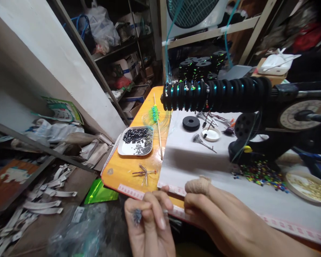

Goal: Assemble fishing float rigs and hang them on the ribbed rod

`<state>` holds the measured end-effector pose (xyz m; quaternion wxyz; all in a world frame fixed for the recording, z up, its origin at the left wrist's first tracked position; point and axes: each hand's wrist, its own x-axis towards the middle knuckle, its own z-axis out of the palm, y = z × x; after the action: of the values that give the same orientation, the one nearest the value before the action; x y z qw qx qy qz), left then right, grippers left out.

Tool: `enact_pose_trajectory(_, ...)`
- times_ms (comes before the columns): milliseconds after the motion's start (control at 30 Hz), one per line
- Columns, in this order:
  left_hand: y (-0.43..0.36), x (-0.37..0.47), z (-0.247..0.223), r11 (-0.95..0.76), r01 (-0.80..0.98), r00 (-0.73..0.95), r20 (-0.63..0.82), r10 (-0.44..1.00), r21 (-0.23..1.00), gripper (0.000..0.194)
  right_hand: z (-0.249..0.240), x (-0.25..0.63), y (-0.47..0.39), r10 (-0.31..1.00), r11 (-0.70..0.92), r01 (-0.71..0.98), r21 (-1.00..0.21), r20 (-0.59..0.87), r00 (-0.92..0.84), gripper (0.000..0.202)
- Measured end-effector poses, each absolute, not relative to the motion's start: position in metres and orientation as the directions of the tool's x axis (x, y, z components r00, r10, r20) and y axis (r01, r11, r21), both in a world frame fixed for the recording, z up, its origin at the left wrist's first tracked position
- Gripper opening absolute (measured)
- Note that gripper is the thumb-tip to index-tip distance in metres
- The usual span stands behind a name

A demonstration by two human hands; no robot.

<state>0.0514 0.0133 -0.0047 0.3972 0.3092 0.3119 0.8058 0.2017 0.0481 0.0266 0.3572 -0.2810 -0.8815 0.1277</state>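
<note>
My left hand (pixel 151 223) is closed at the table's front edge, thumb and fingers pinching together. A small grey-blue clump (pixel 137 216) shows between its fingers; the exact kind is too blurred to tell. Just to the right, my right hand (pixel 222 210) has its fingers curled inward, and a brown wrap (pixel 198 186) covers one finger. Whatever it grips is hidden behind the fingers. Beyond the hands lies a small bundle of brown and silver wire-like pieces (pixel 144 173). A white tray (pixel 119 149) holds black tubes and small grey pieces.
A black machine (pixel 278 125) carries a row of black spools (pixel 216 93) over the white sheet (pixel 182 157). Coloured beads (pixel 265 175) and a dish (pixel 289 184) of gold bits lie at right. A stick (pixel 159 139) with green strands rests on the yellow tabletop (pixel 114 167).
</note>
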Motion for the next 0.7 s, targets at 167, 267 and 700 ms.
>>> enact_pose_trajectory(167, 0.041, 0.000, 0.024, -0.461, -0.167, -0.346, 0.386, 0.855, 0.872, 0.007, 0.038, 0.207, 0.053, 0.741, 0.656, 0.398, -0.641, 0.450, -0.498, 0.016)
enact_pose_trajectory(267, 0.067, -0.028, 0.030, -0.304, 0.509, -0.036, 0.372, 0.927, 0.806, 0.005, 0.045, 0.209, 0.053, 0.781, 0.590, 0.393, -0.705, 0.374, -0.501, 0.018)
enact_pose_trajectory(700, 0.081, -0.061, 0.019, -0.128, 0.854, 0.173, -0.044, 0.984, 0.504, 0.016, 0.043, 0.213, 0.060, 0.760, 0.602, 0.299, -0.740, 0.417, -0.498, 0.014)
